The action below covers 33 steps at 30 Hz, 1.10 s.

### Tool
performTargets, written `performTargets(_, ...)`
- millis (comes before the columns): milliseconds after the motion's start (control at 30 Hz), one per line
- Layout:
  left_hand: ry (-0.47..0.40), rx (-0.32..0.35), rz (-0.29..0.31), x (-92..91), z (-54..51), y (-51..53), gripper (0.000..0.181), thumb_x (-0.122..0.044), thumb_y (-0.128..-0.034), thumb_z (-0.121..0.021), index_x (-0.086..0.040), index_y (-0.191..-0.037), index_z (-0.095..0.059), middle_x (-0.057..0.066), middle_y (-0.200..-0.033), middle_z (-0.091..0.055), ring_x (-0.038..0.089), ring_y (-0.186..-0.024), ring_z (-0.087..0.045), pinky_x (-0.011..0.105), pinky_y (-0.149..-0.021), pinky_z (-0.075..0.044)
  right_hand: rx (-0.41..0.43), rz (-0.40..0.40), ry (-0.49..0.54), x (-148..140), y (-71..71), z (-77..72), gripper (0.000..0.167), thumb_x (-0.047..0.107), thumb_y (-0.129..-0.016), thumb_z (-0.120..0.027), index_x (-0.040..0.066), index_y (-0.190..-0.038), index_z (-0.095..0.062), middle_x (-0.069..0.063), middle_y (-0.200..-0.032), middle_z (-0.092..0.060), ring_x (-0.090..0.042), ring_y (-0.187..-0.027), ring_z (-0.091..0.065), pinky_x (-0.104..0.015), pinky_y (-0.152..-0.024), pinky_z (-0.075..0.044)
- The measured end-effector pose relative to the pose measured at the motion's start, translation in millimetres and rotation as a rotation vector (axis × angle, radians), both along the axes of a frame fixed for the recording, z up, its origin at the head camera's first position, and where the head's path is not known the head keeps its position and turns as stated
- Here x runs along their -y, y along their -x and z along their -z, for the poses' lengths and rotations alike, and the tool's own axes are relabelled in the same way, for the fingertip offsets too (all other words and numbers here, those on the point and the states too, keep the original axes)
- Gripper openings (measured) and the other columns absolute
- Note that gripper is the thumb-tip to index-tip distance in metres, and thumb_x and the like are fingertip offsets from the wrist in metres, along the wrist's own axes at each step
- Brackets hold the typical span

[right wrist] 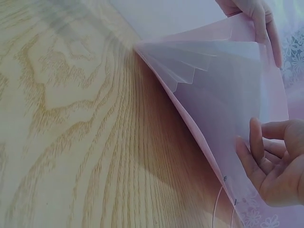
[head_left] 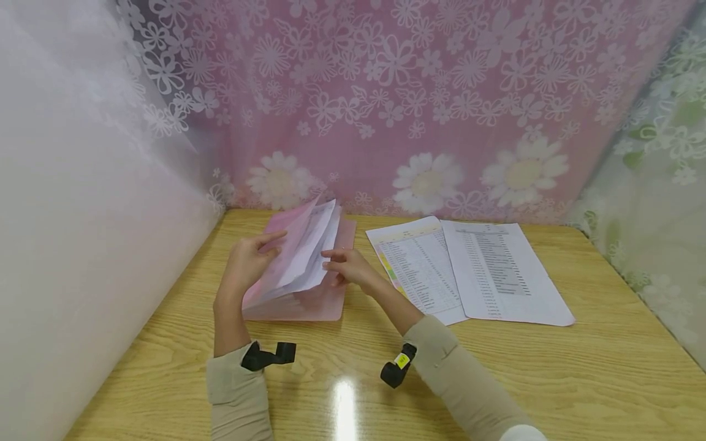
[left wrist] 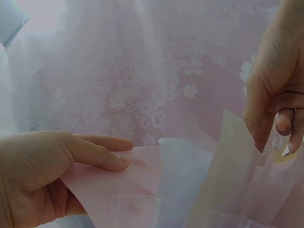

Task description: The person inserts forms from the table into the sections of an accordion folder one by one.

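Note:
A pink folder (head_left: 331, 306) with clear inner pockets stands partly open on the table, white sheets (head_left: 314, 257) fanned upright inside it. My left hand (head_left: 248, 260) pinches the raised pink cover (left wrist: 114, 190), thumb on one side and fingers on the other. At the sheets' free edge is my right hand (head_left: 350, 267), its fingers loosely bent and fingertips touching or very near that edge. In the right wrist view, clear pocket corners (right wrist: 185, 76) spread between the covers, and the right hand (right wrist: 280, 161) is beside them. Contact behind the sheets is hidden.
Two printed sheets lie overlapping on the wooden table (head_left: 607, 343) to the right: one with coloured side tabs (head_left: 419, 269), one with a grey column (head_left: 496, 269). A pink flowered curtain (head_left: 386, 122) hangs behind, with a white wall (head_left: 99, 214) at left.

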<state>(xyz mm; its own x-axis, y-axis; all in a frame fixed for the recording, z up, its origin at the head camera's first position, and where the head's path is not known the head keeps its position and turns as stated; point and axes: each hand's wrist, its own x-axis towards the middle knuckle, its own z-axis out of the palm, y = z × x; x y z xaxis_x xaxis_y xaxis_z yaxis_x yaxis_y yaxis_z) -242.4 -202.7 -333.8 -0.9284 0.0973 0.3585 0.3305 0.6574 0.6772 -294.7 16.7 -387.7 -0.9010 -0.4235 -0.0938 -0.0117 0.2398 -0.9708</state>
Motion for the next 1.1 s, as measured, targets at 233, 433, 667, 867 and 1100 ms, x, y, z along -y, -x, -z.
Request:
performTargets(233,-0.003,-0.003,0.006,0.0,0.5,0.6,0.033,-0.005,-0.0873,-0.062,-0.006,-0.12,-0.062,0.014,-0.119,-0.058,0.021,-0.063,-0.043,0.032,-0.052,-0.035,-0.003,0.02,-0.001,1,-4.1,-2.5,0.034,0.011,-0.089,-0.06,0.002,-0.122,-0.059,-0.015,-0.115,-0.06,-0.011,-0.046,-0.056,-0.028,-0.056,-0.051)
performTargets(433,-0.005,-0.012,0.005,-1.2,0.3,0.5,0.033,-0.005,-0.087,-0.062,-0.007,-0.12,-0.063,0.014,-0.119,-0.058,0.023,-0.068,-0.046,0.031,-0.052,-0.035,0.011,0.032,0.006,5,-5.0,-2.9,0.035,0.009,-0.09,-0.059,0.002,-0.124,-0.058,-0.017,-0.118,-0.058,-0.011,-0.047,-0.058,-0.031,-0.059,-0.052)
performTargets(667,-0.009,-0.011,0.01,-3.5,0.4,-0.4,0.034,-0.005,-0.0868,-0.062,-0.007,-0.12,-0.062,0.014,-0.117,-0.059,0.019,-0.06,-0.041,0.031,-0.051,-0.035,0.039,0.026,0.02,12,-5.9,-0.9,0.038,0.007,-0.09,-0.057,-0.003,-0.127,-0.053,-0.02,-0.114,-0.059,-0.011,-0.047,-0.059,-0.032,-0.057,-0.052)
performTargets(867,-0.004,-0.019,0.023,-3.7,0.8,0.8,0.034,-0.006,-0.0874,-0.061,-0.007,-0.121,-0.062,0.014,-0.115,-0.06,0.018,-0.057,-0.038,0.032,-0.052,-0.034,0.056,0.024,0.022,18,-5.9,-3.1,0.042,0.007,-0.09,-0.056,-0.006,-0.13,-0.047,-0.021,-0.119,-0.056,-0.012,-0.048,-0.059,-0.031,-0.056,-0.052)
performTargets(1100,-0.022,-0.003,0.01,-1.3,1.8,0.4,0.034,-0.006,-0.0881,-0.061,-0.008,-0.122,-0.061,0.012,-0.118,-0.059,0.022,-0.069,-0.047,0.032,-0.054,-0.036,0.069,0.037,0.019,21,-5.3,0.8,0.039,0.005,-0.09,-0.056,-0.004,-0.128,-0.051,-0.018,-0.115,-0.059,-0.012,-0.048,-0.059,-0.03,-0.054,-0.052)
